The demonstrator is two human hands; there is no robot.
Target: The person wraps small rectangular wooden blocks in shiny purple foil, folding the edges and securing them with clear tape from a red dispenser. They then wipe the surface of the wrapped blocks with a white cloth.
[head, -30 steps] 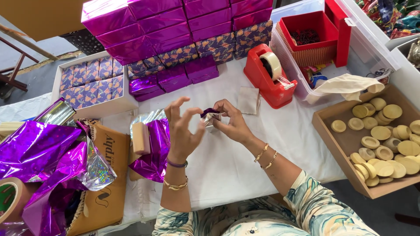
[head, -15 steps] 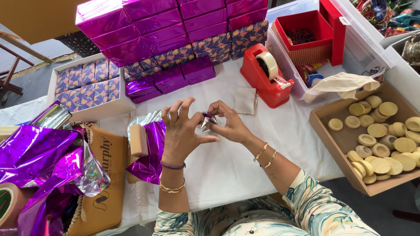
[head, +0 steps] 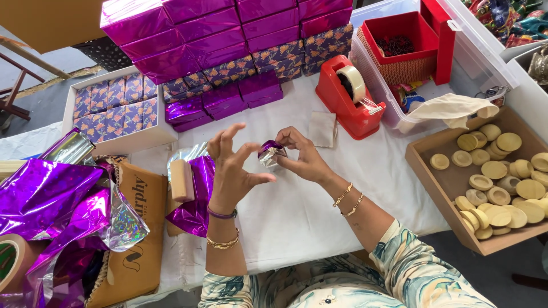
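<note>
My right hand pinches a small object half wrapped in purple and silver foil, held above the white tablecloth. My left hand is just left of it with fingers spread wide, the thumb tip close to the foil piece but not gripping it. A cut sheet of purple foil and a small tan block lie just left of my left wrist.
A red tape dispenser stands behind my hands. Stacked purple foil boxes fill the back. A cardboard tray of round wooden discs sits right. Crumpled purple foil, a brown paper bag and a tape roll lie left.
My left hand has let go of the foil-wrapped piece and opened, drawing slightly left. My right hand still holds the piece.
</note>
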